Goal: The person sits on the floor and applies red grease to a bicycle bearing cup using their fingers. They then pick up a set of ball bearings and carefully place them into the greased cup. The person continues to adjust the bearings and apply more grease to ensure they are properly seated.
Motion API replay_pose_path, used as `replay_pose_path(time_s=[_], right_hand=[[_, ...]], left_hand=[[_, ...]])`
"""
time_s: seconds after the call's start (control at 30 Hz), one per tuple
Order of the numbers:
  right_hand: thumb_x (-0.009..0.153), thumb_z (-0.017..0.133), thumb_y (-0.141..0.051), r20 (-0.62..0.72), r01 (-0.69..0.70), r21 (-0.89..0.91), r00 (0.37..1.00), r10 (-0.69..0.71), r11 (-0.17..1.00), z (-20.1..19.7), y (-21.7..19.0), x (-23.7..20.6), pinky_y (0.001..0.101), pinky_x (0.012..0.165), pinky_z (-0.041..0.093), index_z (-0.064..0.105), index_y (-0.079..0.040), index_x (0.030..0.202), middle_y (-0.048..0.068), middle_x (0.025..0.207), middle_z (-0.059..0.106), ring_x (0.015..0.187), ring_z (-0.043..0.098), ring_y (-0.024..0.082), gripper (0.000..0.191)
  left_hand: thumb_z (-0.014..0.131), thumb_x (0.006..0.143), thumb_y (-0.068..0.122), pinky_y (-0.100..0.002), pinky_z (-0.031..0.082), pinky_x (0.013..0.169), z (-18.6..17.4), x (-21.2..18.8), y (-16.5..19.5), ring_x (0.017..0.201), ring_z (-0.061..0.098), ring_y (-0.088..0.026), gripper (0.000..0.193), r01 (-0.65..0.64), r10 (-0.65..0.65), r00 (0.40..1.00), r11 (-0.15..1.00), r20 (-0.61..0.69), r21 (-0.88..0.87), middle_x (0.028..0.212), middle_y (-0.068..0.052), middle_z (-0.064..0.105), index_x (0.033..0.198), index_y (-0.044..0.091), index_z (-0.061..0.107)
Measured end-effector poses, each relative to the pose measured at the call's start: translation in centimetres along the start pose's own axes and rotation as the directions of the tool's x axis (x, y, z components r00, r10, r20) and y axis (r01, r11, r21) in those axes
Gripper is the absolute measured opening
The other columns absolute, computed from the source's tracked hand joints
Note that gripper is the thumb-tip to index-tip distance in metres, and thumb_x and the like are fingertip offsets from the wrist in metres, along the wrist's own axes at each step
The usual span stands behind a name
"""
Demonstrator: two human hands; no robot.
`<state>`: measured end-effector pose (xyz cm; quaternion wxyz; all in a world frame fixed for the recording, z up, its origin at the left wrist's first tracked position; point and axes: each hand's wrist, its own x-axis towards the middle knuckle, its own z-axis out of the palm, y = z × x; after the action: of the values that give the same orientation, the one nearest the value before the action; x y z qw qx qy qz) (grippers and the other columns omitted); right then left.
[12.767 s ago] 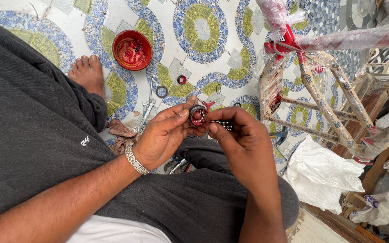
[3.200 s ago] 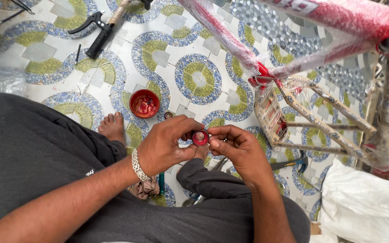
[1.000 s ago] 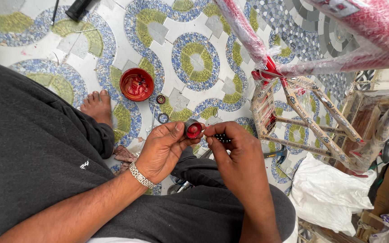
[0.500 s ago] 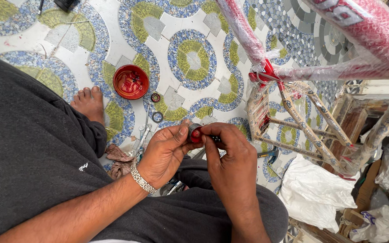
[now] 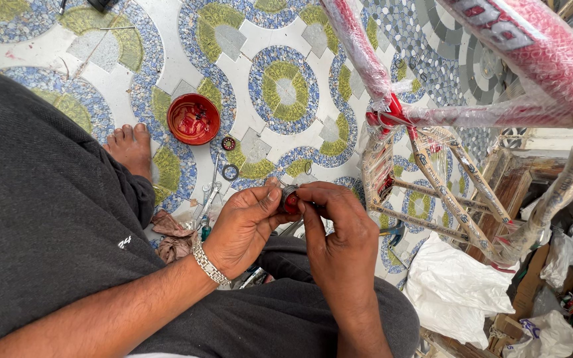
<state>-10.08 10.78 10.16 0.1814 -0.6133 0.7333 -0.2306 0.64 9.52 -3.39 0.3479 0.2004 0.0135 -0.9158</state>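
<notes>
Now both hands have drawn slightly nearer the lap than half a second ago, the small red-greased bearing cup [image 5: 290, 199] still pinched between them. Left hand [image 5: 243, 229] grips it by thumb and fingertips; right hand [image 5: 339, 238] presses from the right, fingers curled, above the mosaic floor [image 5: 286, 86], right of the red bowl [image 5: 193, 119].

Glossy plastic wrap [image 5: 532, 59] (crinkled) over matt mosaic floor [image 5: 286, 93].
</notes>
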Motion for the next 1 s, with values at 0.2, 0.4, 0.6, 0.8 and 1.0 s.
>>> replay_pose_path(time_s=[0.2, 0.4, 0.6, 0.8, 1.0], right_hand=[[0.090, 0.072, 0.004, -0.003, 0.048, -0.022, 0.999, -0.048, 0.999, 0.28, 0.08, -0.29, 0.0290, 0.082, 0.064, 0.071, -0.003, 0.103, 0.010, 0.109, 0.074, 0.097, 0.078, 0.020, 0.015], [0.089, 0.072, 0.005, -0.016, 0.070, -0.069, 0.997, -0.071, 0.995, 0.34, 0.06, -0.46, 0.0301, 0.082, 0.063, 0.072, -0.003, 0.105, 0.010, 0.109, 0.074, 0.098, 0.077, 0.021, 0.017], [0.089, 0.072, 0.005, -0.014, 0.042, -0.026, 0.999, -0.042, 0.999, 0.33, 0.23, -0.57, 0.0289, 0.082, 0.064, 0.072, -0.003, 0.104, 0.010, 0.110, 0.074, 0.097, 0.078, 0.019, 0.018], [0.089, 0.072, 0.006, -0.010, 0.025, 0.031, 1.000, -0.024, 0.999, 0.52, 0.40, -0.75, 0.0284, 0.083, 0.066, 0.070, -0.002, 0.104, 0.009, 0.108, 0.073, 0.098, 0.078, 0.018, 0.017], [0.090, 0.073, 0.006, -0.008, 0.028, 0.055, 1.000, -0.028, 0.998, 0.68, 0.55, -0.82, 0.0286, 0.083, 0.067, 0.070, -0.002, 0.107, 0.010, 0.109, 0.073, 0.098, 0.078, 0.019, 0.019]], left_hand=[[0.064, 0.101, 0.024, -0.042, 0.055, 0.101, -0.06, -0.04, -0.28, 0.101, 0.070, -0.021, 0.026, -0.008, 0.008, 1.000, 1.000, 0.014, -0.003, 0.103, -0.010, 0.073, 0.105, -0.001, 0.068], [0.064, 0.100, 0.023, -0.041, 0.056, 0.100, -0.11, 0.00, -0.44, 0.101, 0.070, -0.020, 0.025, -0.006, 0.006, 1.000, 1.000, -0.001, 0.006, 0.103, -0.010, 0.073, 0.104, 0.000, 0.069], [0.064, 0.100, 0.023, -0.041, 0.055, 0.099, -0.30, 0.08, -0.70, 0.100, 0.070, -0.021, 0.025, -0.014, 0.013, 1.000, 1.000, 0.010, 0.019, 0.103, -0.010, 0.073, 0.105, -0.002, 0.070], [0.063, 0.103, 0.022, -0.038, 0.055, 0.098, -0.07, 0.06, -0.47, 0.099, 0.069, -0.020, 0.026, -0.031, 0.029, 0.998, 0.999, 0.052, 0.032, 0.102, -0.010, 0.072, 0.106, -0.003, 0.070], [0.062, 0.101, 0.022, -0.037, 0.054, 0.099, 0.27, -0.02, -0.07, 0.100, 0.068, -0.018, 0.027, -0.028, 0.027, 0.999, 0.997, 0.028, 0.065, 0.102, -0.009, 0.071, 0.105, -0.003, 0.071]])
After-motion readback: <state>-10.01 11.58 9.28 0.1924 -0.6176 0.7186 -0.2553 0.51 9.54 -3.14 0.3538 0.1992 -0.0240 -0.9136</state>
